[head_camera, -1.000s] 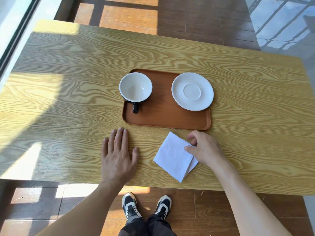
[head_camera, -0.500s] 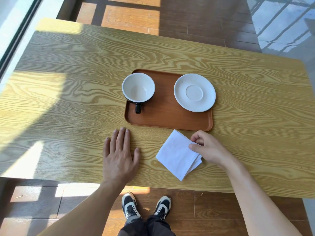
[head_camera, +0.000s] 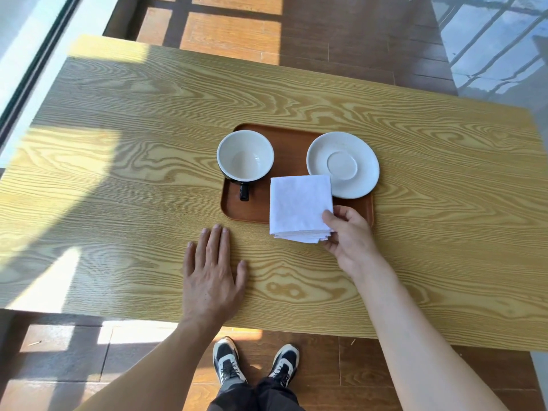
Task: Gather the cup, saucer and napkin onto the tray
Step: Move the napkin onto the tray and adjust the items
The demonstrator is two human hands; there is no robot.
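A brown tray [head_camera: 290, 149] lies in the middle of the wooden table. On its left end stands a cup [head_camera: 245, 157], white inside and black outside, with its handle toward me. A white saucer [head_camera: 347, 161] rests on the right end and overhangs the rim. My right hand [head_camera: 350, 235] pinches the near right corner of a folded white napkin [head_camera: 299, 207], held above the tray's front edge. The napkin's far corner covers a bit of the saucer. My left hand [head_camera: 212, 268] lies flat on the table, fingers spread, just in front of the tray.
The wooden table [head_camera: 118, 173] reaches from a window wall on the left to a glass railing at the far right. Its near edge runs just above my shoes [head_camera: 255, 363] on the brown tiled floor. Sunlight patches fall on the table's left side.
My right hand has lifted the napkin off the table and carried it forward over the tray's front edge. The left hand has stayed flat in place.
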